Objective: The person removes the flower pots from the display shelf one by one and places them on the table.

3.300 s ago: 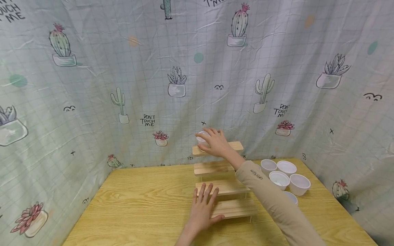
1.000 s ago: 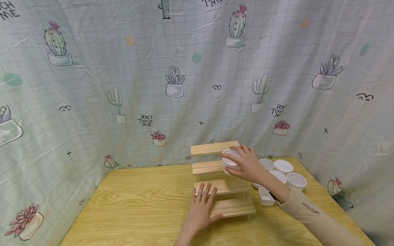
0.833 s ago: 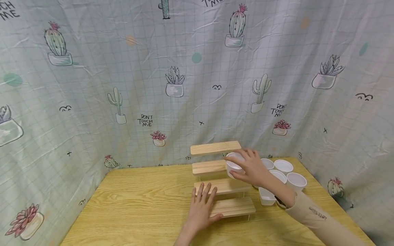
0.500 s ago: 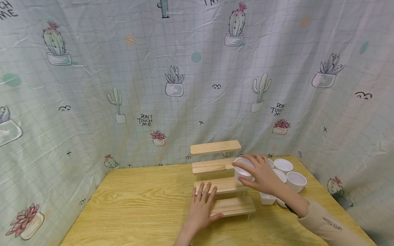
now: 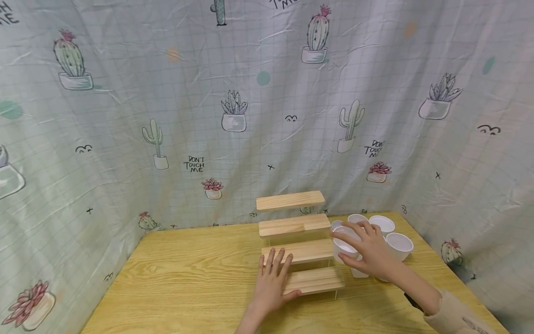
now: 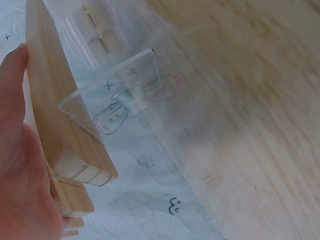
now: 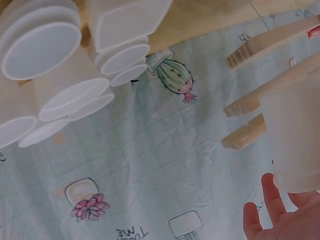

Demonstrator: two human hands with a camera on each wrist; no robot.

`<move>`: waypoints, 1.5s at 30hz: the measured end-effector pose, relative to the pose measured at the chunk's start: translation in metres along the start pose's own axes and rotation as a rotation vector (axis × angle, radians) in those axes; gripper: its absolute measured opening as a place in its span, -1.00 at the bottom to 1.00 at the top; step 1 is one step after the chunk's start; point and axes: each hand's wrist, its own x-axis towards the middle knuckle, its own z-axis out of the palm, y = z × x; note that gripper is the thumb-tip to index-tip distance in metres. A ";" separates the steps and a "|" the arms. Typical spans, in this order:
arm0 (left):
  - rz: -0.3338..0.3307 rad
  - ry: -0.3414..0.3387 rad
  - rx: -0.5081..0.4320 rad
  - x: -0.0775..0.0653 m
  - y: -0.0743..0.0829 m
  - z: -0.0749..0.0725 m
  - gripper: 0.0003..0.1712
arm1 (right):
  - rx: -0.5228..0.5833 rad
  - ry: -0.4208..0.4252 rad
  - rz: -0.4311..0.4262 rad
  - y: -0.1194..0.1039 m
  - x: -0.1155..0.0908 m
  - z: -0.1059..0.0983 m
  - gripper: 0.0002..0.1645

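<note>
My right hand holds a white round plastic cup by its sides, fingers and thumb spread around it. In the head view the cup overlaps the right ends of the lower steps of a four-level... tiered wooden rack. The right wrist view shows the same cup upside down in frame, with fingertips against its rim end. My left hand lies with straight fingers on the left ends of the rack's two lower boards. In the left wrist view its thumb side touches a board.
Several white plastic cups and a squarish white tub stand on the wood-patterned table right of the rack. A cactus-print curtain hangs behind and on both sides. Clear plastic supports hold the boards.
The right hand has lifted the cup off the top board and carried it right and down toward the other cups. The left hand has stayed on the rack.
</note>
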 end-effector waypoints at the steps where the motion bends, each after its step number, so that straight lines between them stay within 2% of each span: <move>1: -0.001 0.000 0.000 0.000 0.000 0.000 0.02 | 0.001 -0.004 0.006 0.000 -0.002 -0.001 -0.40; 5: -0.002 0.008 0.001 -0.001 0.000 0.000 0.02 | -0.005 -0.007 0.022 0.001 -0.010 -0.005 -0.39; 16: 0.004 0.018 -0.004 0.000 0.000 0.000 0.02 | -0.036 0.049 0.061 0.011 -0.031 -0.015 -0.47; 25: 0.002 0.014 -0.006 0.000 0.000 -0.001 0.02 | -0.055 0.021 0.163 0.022 -0.053 -0.021 -0.31; 34: -0.014 -0.035 -0.046 -0.001 0.001 -0.002 0.01 | -0.070 0.052 0.204 0.036 -0.078 -0.025 -0.43; 40: -0.011 -0.024 -0.037 0.000 0.001 0.000 0.01 | -0.076 0.046 0.267 0.042 -0.091 -0.030 -0.31; 45: -0.005 -0.001 -0.023 -0.001 0.001 -0.001 0.01 | -0.130 0.030 0.294 0.049 -0.098 -0.033 -0.27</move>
